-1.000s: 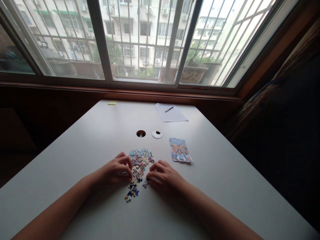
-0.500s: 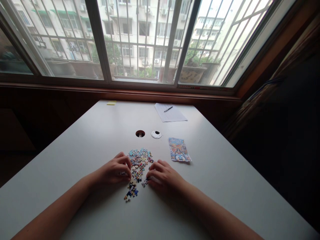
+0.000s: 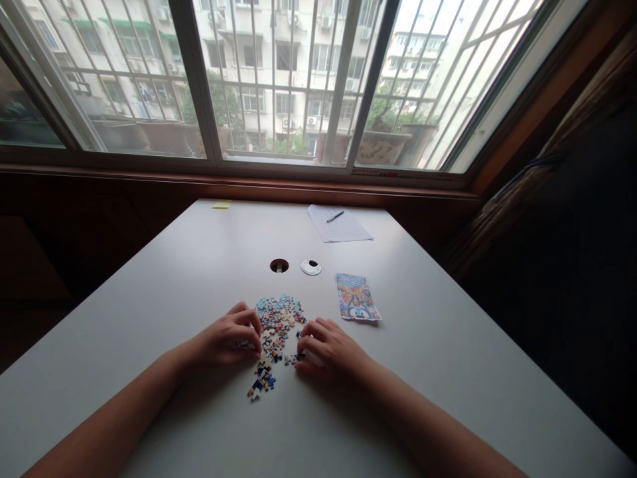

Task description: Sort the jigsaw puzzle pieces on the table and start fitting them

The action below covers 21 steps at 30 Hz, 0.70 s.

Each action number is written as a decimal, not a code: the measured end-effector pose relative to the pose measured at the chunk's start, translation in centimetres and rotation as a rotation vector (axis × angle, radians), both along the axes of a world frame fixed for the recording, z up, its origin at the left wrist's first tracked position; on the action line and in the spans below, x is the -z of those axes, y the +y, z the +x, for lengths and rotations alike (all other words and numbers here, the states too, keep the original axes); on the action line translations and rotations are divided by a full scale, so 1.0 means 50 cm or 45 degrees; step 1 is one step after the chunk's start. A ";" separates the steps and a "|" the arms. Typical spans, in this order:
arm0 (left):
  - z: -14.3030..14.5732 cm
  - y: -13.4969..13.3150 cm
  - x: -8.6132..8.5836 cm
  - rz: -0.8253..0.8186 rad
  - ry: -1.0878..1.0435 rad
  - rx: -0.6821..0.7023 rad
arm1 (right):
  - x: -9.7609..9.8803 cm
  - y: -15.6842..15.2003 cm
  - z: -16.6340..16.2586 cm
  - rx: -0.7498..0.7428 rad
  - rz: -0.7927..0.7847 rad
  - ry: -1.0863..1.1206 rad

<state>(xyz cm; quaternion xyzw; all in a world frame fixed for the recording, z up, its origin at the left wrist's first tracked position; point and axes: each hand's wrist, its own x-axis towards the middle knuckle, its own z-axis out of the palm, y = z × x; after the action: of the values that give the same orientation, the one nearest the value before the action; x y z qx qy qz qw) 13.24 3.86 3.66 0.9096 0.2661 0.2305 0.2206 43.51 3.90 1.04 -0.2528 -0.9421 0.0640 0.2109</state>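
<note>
At the bottom of the frame, both forearms are cut off by the edge. Just left of centre, the left hand curls over part of the puzzle pieces, heaped at the frame's lower middle; whether its fingertips are together I cannot tell. Right of the heap, the right hand is bent beside small greyish pieces, its grip likewise hidden. Right of centre lies a picture sheet, its small print unreadable. Farther up, a pen lies on paper with illegible writing. Shadow swallows the curtain at far right.
</note>
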 end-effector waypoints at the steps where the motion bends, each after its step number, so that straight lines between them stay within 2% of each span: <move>1: 0.001 0.000 -0.001 0.001 -0.001 0.001 | -0.001 0.000 0.002 -0.001 0.008 0.009; 14: 0.001 0.001 -0.001 -0.020 -0.009 -0.006 | -0.021 -0.010 0.011 -0.131 -0.088 0.236; 21: 0.002 -0.004 -0.012 -0.070 0.014 0.006 | -0.031 -0.014 0.008 -0.027 -0.146 0.314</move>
<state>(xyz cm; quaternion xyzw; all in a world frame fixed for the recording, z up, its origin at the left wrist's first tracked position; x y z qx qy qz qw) 13.32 3.67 4.28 0.9051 0.2713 0.2176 0.2444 43.90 3.21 2.61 -0.2446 -0.9064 0.1507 0.3097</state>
